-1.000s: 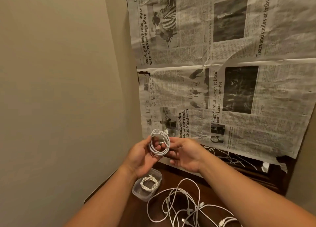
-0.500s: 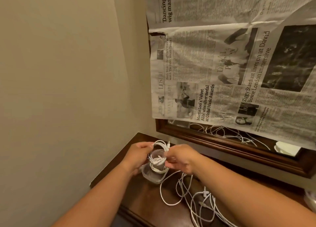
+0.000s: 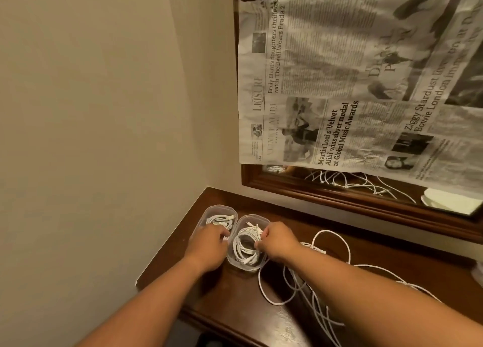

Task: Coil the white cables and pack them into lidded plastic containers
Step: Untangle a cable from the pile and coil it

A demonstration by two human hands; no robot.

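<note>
Two clear plastic containers stand side by side in the left corner of the dark wooden table (image 3: 235, 297). The far container (image 3: 209, 212) holds a coiled white cable (image 3: 220, 220). The near container (image 3: 257, 267) holds a second coiled white cable (image 3: 243, 246), still gripped on both sides. My left hand (image 3: 209, 246) curls its fingers at this coil's left side, over the rim. My right hand (image 3: 278, 241) pinches the coil's right side. Neither container has a lid on.
Loose white cables (image 3: 317, 286) lie tangled on the table to the right of the containers. A wood-framed mirror (image 3: 339, 199) covered with newspaper (image 3: 339, 85) hangs behind. A beige wall (image 3: 104, 137) closes the left side. A pale object (image 3: 450, 201) shows in the mirror strip.
Both hands have brought the coil down from chest height into the near container. The view has tilted down, and a second container with a coil now shows.
</note>
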